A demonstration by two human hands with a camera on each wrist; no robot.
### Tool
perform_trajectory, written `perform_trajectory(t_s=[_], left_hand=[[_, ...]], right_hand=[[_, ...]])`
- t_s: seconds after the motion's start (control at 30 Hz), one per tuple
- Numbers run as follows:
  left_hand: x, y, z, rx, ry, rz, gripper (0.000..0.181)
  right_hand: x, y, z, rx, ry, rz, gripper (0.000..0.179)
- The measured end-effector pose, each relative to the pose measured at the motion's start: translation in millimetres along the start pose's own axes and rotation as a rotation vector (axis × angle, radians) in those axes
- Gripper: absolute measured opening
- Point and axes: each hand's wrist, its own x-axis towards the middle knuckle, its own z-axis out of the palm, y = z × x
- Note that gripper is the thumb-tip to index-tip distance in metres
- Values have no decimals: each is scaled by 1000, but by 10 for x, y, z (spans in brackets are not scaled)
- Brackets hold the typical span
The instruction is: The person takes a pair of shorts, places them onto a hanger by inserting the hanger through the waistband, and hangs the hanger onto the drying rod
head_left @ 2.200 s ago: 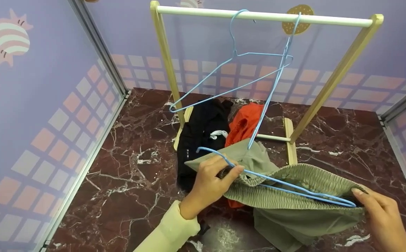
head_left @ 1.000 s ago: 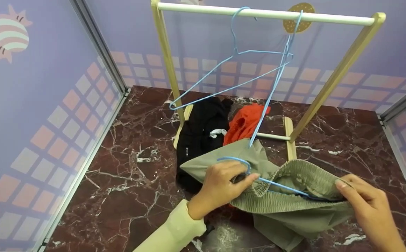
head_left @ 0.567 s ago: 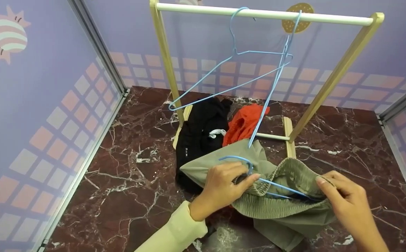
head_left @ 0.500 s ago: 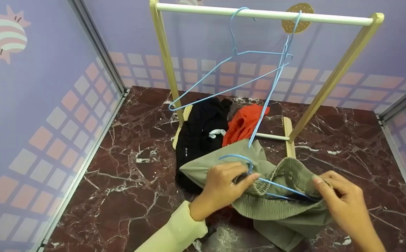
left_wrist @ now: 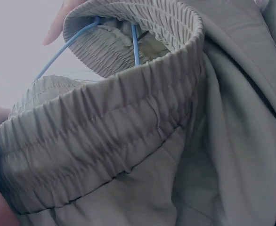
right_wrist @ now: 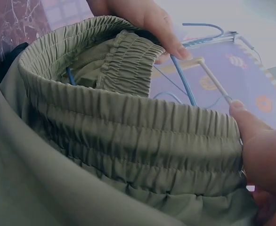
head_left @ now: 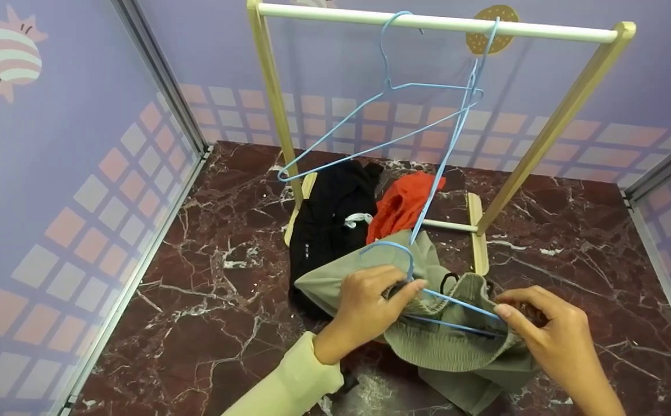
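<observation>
Olive-green elastic-waist pants (head_left: 439,352) hang between the two hands, waistband facing up. Near the base of its hook, my left hand (head_left: 367,306) pinches a blue hanger (head_left: 459,303) along with a gathered bit of waistband. The hanger's bars run across the waist opening, their far end hidden at the waistband's right side. There my right hand (head_left: 558,329) grips the waistband edge between thumb and fingers. Both wrist views show the ribbed waistband (right_wrist: 142,117) close up, curved into a loop, with blue hanger wire (left_wrist: 136,44) inside it.
A wooden rack with a white rail (head_left: 329,16) stands behind, with blue hangers (head_left: 335,130) on it. Black clothing (head_left: 329,214) and a red garment (head_left: 401,202) lie on the marbled floor (head_left: 196,323) at its base. Patterned panels (head_left: 69,144) enclose the sides and back.
My right hand has moved left with the waistband edge, and the waist opening has narrowed. The hanger's right end, visible earlier, is now hidden. My left hand has shifted slightly right.
</observation>
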Motion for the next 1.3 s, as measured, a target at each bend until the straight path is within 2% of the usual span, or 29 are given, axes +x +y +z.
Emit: perform_trajectory(t_s=[0.1, 0.27, 0.47, 0.67, 0.8, 1.0, 1.17, 1.3], left_hand=[[-3, -18, -2, -2, 10, -23, 40], [-1, -27, -17, -12, 22, -75, 35], [8, -6, -32, -17, 22, -87, 32], [11, 8, -28, -18, 24, -59, 33], [11, 6, -44, -21, 29, -58, 33], [12, -5, -62, -23, 12, -62, 32], [13, -23, -72, 3, 3, -42, 33], [27, -18, -97, 12, -14, -50, 32]], right_hand=[[-33, 24, -17, 32, -12, -42, 24], [-81, 56, -38, 62, -39, -177, 33], [-104, 25, -6, -40, -32, -229, 32], [-86, 8, 46, -137, 40, -303, 26], [-42, -15, 57, -143, 105, -378, 20], [-38, -17, 56, -105, 130, -388, 19], [-43, 26, 66, -41, 160, -396, 18], [-45, 40, 58, 19, 187, -400, 16]])
